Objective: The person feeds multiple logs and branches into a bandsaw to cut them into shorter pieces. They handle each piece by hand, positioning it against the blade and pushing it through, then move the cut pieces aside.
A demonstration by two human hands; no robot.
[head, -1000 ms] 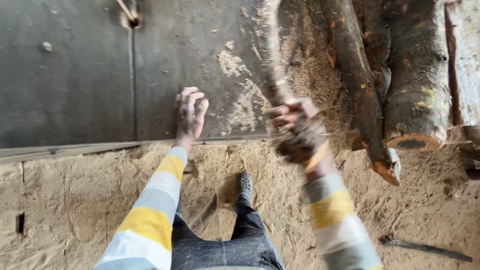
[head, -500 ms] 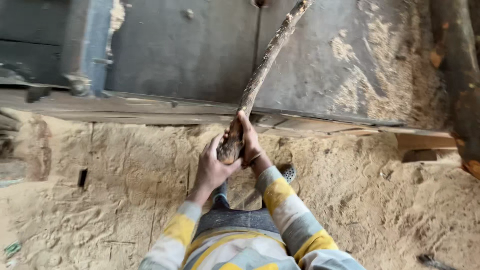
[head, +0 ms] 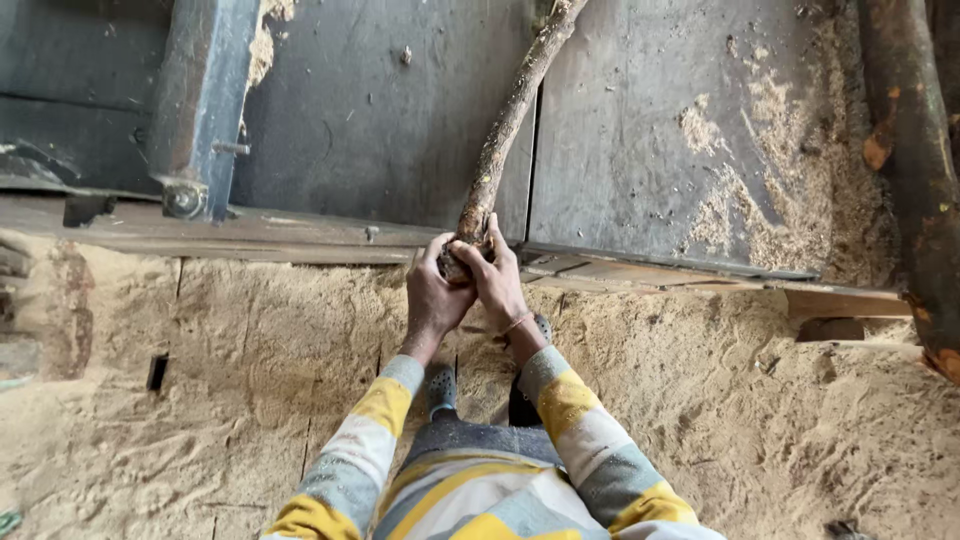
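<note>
Head view: both hands clamp the near end of a thin crooked branch (head: 500, 150), left hand (head: 432, 297) and right hand (head: 497, 280) pressed together around it; it runs toward 12 o'clock across the grey metal table (head: 640, 150). Logs (head: 915, 170) wait at 2 o'clock. No containers show; sawdust covers the floor (head: 250, 400).

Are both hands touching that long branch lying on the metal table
Touching. The head view shows the left hand and right hand wrapped around the near end of the branch, fingers closed on its bark.
</note>
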